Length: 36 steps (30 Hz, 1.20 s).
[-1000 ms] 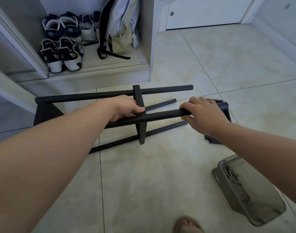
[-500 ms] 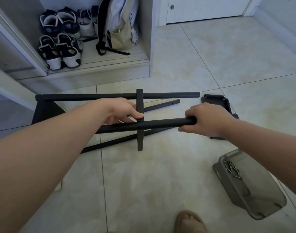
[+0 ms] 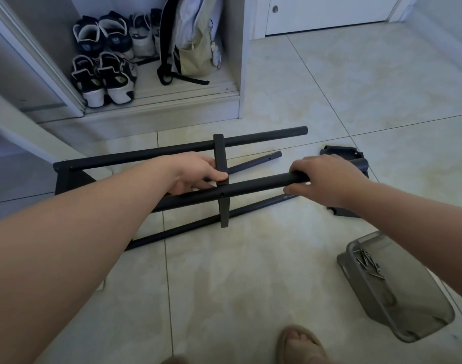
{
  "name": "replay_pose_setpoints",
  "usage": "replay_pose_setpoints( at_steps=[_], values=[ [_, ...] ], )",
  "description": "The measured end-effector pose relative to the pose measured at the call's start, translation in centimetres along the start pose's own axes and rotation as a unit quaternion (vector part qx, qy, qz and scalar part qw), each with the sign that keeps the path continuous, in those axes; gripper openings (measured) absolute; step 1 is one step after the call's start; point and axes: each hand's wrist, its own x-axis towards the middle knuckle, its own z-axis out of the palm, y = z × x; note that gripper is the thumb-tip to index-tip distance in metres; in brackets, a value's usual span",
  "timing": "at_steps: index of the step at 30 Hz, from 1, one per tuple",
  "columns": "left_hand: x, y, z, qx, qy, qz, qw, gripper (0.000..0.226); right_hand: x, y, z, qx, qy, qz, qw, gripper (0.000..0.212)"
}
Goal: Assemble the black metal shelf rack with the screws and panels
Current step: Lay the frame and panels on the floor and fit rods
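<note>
Grips are kept: crossbar (image 3: 220,153) pinched by the left hand (image 3: 195,172), front tube (image 3: 250,186) clasped by the right hand (image 3: 327,181); joint alignment seemingly unfinished.

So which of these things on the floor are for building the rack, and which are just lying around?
For the job: black frame, gripped by left hand and right hand; loose tube; black panel; screws in the grey tray.
Just lying about: shoes; backpack.
</note>
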Motion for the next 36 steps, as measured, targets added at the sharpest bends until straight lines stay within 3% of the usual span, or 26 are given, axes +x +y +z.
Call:
replay_pose_setpoints(
  at_steps=[11, 16, 21, 27, 36],
  values=[
    [3.1, 1.4, -1.5, -0.025, 0.018, 0.007, 1.0, 0.022, 5.3, 0.9, 0.7, -0.048, 0.018, 0.019, 0.999, 0.029],
    [3.7, 1.3, -2.4, -0.028, 0.025, 0.02, 0.999, 0.008, 6.5, 0.8, 0.9, -0.035, 0.04, 0.016, 0.998, 0.024],
    [3.9, 1.2, -3.6, -0.025, 0.026, 0.035, 0.999, 0.016, 7.1, 0.6, 0.1, -0.042, 0.057, 0.002, 0.997, 0.015],
    [4.3, -0.1, -2.6, -0.023, 0.035, 0.015, 0.999, 0.007, 6.8, -0.3, 1.6, -0.031, -0.03, 0.045, 0.998, 0.015],
    [4.3, -0.5, -1.9, 0.008, 0.062, 0.021, 0.998, 0.006, 5.8, 0.0, 2.4, -0.034, -0.059, 0.015, 0.998, 0.025]
  ],
)
